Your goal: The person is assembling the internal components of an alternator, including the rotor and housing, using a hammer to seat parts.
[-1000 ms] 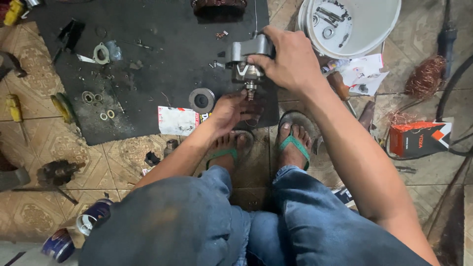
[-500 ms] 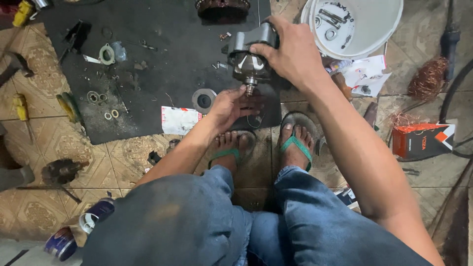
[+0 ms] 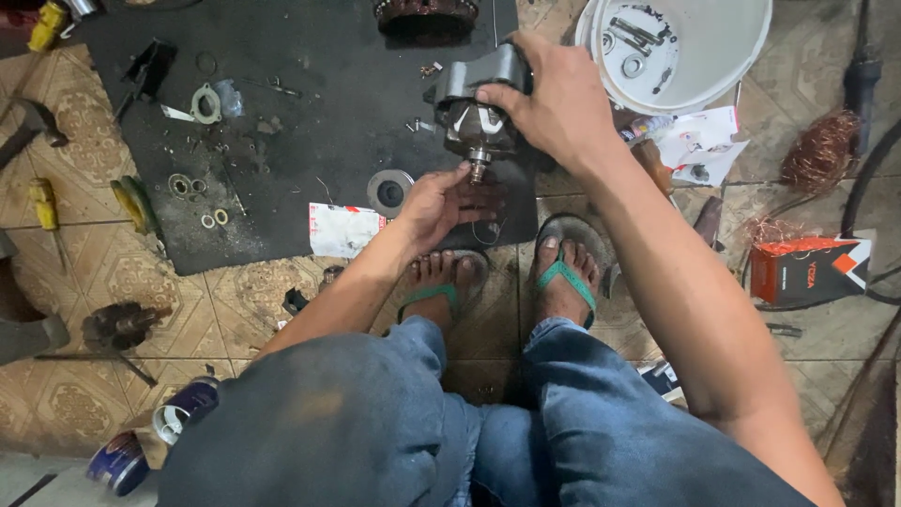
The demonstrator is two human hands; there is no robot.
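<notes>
Near edge, floor tiles: two blue cans, one at the bottom left corner of the view and one just beyond it; a dark rotor-like part lies near them. The person's feet in green-strapped sandals rest at the near edge of the black mat.

Near edge of mat: a small white and red box overlaps the mat's border; just beyond it, a flat metal ring.

Left hand: fingers curled loosely up toward the shaft tip, fingertips touching or just under it; whether they pinch a small part there cannot be told.

Right hand: clenched around the grey metal motor assembly, holding it tilted above the mat's right side, its short shaft pointing down toward the left hand.

Left half of mat: washers, a gasket-shaped plate, loose screws. Off the mat's left edge, a yellow-handled screwdriver.

Far edge: a wound stator, partly out of view. Far right, a white bucket with bolts inside; copper wire and an orange carton on the tiles.

Progress, as judged: the unit is stripped down, many parts laid out loose; the work at the shaft end is in hand, much remains apart.
</notes>
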